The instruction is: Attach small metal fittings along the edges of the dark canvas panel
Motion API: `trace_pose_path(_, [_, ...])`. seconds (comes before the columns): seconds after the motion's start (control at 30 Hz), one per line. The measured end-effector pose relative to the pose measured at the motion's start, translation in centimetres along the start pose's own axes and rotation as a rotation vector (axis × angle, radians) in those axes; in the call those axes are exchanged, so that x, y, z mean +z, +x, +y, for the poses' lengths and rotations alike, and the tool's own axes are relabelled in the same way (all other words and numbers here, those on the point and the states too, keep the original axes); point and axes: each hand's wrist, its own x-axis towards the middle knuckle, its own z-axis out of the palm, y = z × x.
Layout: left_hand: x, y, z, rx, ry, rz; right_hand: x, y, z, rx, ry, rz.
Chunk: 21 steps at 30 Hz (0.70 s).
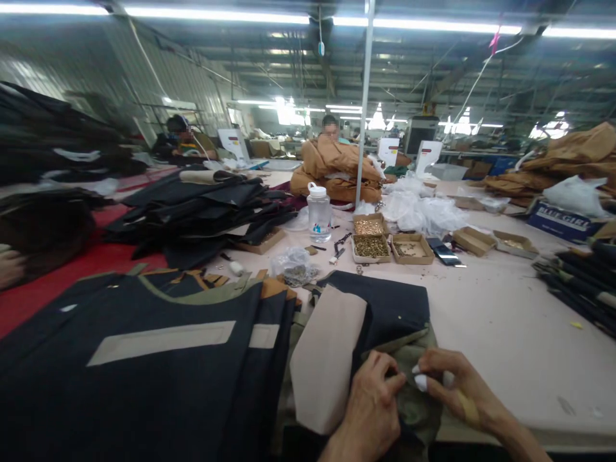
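A dark navy garment [385, 296] with an olive-green lining [414, 401] lies folded in front of me at the table edge. A beige panel [327, 359] rests on its left part. My left hand [375, 401] is closed on the garment, with bent fingers gripping the cloth near the edge of the olive lining. Just right of it, my right hand [457, 388] is over the olive cloth. White coverings wrap its fingertips, and thumb and forefinger come together in a pinch. Whatever sits between them is too small to name.
Left lies a stack of navy garments [178, 378] with beige strips. Beyond stand a water bottle [318, 215], boxes of small metal parts [370, 247], a phone [445, 251] and plastic bags [423, 212]. A pole [364, 115] rises behind. Dark cloth [577, 282] is piled right. Two people sit farther back.
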Motion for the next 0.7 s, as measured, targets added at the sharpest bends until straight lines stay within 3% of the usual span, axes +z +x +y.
trace_pose_path(0.13, [0.3,-0.3,-0.2,-0.010,-0.018,0.029,-2.5,3.4,1.0,0.038,-0.044,0.082])
trace_pose_path(0.3, [0.9,-0.6,-0.5,-0.026,-0.041,0.043,-3.3,11.1,2.8,-0.020,-0.169,0.118])
trace_pose_path(0.4, [1.4,-0.8,-0.9,-0.016,-0.043,0.064,-2.0,16.5,4.0,0.032,-0.259,0.080])
trace_pose_path(0.53, [2.3,-1.0,-1.7,0.003,-0.023,0.075,0.8,22.9,4.5,0.203,-0.463,-0.036])
trace_pose_path(0.7, [3.9,-1.1,-3.0,0.040,0.054,0.076,4.2,28.1,4.4,0.412,-0.576,-0.041])
